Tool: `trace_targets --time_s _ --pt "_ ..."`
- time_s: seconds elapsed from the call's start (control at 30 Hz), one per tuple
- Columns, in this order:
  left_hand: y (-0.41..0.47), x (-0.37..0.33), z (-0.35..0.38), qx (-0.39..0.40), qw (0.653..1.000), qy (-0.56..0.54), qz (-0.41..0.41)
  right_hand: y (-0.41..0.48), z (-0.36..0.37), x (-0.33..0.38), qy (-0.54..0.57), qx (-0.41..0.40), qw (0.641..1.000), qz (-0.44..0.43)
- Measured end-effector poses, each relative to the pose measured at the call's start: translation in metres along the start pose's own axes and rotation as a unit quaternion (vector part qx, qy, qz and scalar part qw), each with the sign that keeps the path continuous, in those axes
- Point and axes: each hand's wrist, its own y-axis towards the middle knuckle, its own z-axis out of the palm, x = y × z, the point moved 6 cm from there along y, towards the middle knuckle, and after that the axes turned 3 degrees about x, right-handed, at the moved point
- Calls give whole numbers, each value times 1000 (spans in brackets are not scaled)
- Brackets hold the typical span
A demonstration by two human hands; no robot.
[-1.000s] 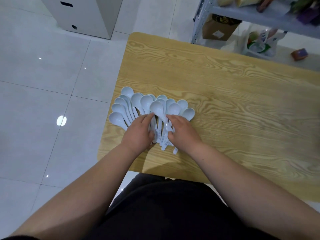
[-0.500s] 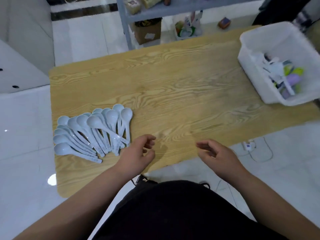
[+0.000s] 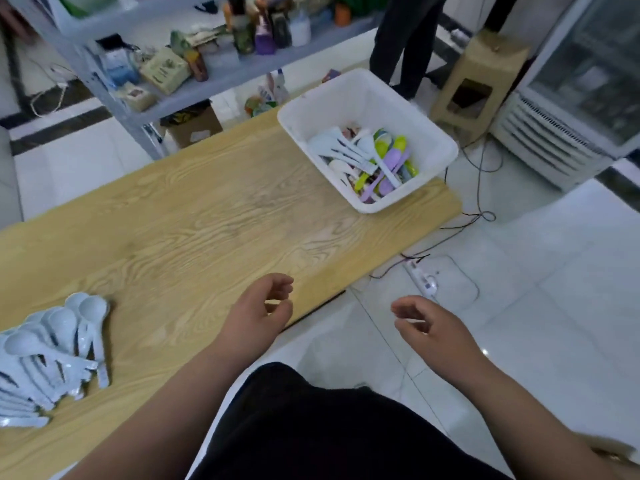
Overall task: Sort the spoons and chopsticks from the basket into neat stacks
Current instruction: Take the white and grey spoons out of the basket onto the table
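Now both hands are hanging in the air and holding nothing. The left hand (image 3: 258, 313) is hovering just above the near edge of the wooden worktop (image 3: 207, 237), with its fingers loosely curled and the thumb close to them. The right hand (image 3: 429, 327) is floating past that edge, over the white tiled floor (image 3: 554, 306), and its fingers are also loosely bent with nothing between them.

The pale blue spoons (image 3: 52, 348) are lying in a fan at the near left of the worktop, bowls pointing away from the person and handles overlapping toward the near edge. Part of the fan is running out of the picture on the left. The white plastic basket (image 3: 346, 95) is standing at the far right corner of the worktop, very close to its right edge. Inside it a loose heap of mixed spoons (image 3: 374, 161) is lying, white, green and purple ones crossing each other.

Between the fan and the basket a broad stretch of bare wood is lying open, and the left hand is hanging over its near side.

On the floor past the right edge a white power strip (image 3: 420, 277) is lying with thin cables (image 3: 479, 188) running up toward the corner of the worktop. Behind the far edge a grey shelf rack (image 3: 104, 64) is standing with bottles and boxes. Beyond the basket a beige stool (image 3: 481, 77) is standing, and another person's dark-trousered legs (image 3: 405, 39) are showing.
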Motion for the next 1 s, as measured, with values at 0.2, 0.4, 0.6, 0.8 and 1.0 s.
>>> trace_targets --time_s 0.2,0.4,0.6,0.8,1.0 --pt "37 -33 47 40 999 6 -4 51 -67 2 22 -37 999 2" --pt "95 -56 73 79 997 -5 3 103 -121 21 15 -66 998 -2" --pt "168 -95 81 67 997 -17 23 135 -149 13 15 -44 999 12" --pt "229 -123 78 -4 999 -37 -1 196 -173 11 -34 53 998 -1" --pt "253 -131 82 -126 986 -65 -93 302 -214 60 -82 132 983 -98"
